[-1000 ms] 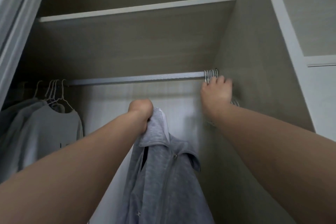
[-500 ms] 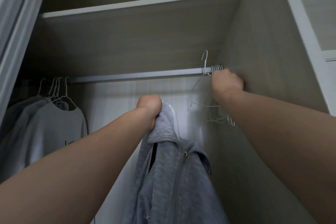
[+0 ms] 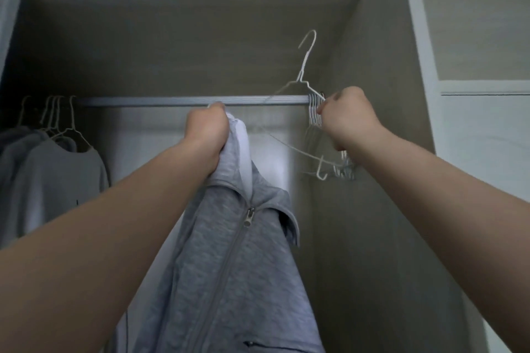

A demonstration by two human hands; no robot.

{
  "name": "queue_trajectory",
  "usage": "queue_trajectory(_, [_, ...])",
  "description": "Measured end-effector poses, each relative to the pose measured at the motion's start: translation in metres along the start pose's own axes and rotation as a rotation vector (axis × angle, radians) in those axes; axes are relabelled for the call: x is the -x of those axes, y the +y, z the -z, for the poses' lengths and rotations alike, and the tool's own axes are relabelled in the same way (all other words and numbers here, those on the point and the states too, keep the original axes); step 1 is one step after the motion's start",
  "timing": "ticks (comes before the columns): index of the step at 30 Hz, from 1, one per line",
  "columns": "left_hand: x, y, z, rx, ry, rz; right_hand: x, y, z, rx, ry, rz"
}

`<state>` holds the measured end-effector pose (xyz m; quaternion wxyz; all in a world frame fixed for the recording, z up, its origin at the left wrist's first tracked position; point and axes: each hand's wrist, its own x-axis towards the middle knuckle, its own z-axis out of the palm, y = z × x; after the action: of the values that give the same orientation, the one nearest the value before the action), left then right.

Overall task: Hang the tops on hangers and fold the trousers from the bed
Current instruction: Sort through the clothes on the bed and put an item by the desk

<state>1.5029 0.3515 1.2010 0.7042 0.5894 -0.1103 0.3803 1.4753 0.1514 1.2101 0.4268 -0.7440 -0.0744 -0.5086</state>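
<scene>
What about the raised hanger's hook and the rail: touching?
Apart. Head view shows the hook high above the rail, bare back panel between them.

Nothing readable here tbh. Closest thing is a tiny dark mark on the chest of the grey top (image 3: 57, 180) hanging at the left end of the rail (image 3: 143, 101), and it's way too small to make out.

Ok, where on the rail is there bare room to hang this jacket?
The rail is bare in its middle, between the hung tops on the left and the empty hangers bunched at the right end. Both ends are crowded.
</scene>
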Motion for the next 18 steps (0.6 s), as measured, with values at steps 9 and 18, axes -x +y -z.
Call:
queue_trajectory(9, [0.071, 0.036, 0.011, 0.02, 0.005, 0.027, 0.109, 0.009, 0.082, -0.311, 0.067, 0.101])
queue_trajectory(18, [0.193, 0.087, -0.014, 0.005, -0.007, 0.026, 0.199, 0.07, 0.219, -0.608, 0.05, -0.031])
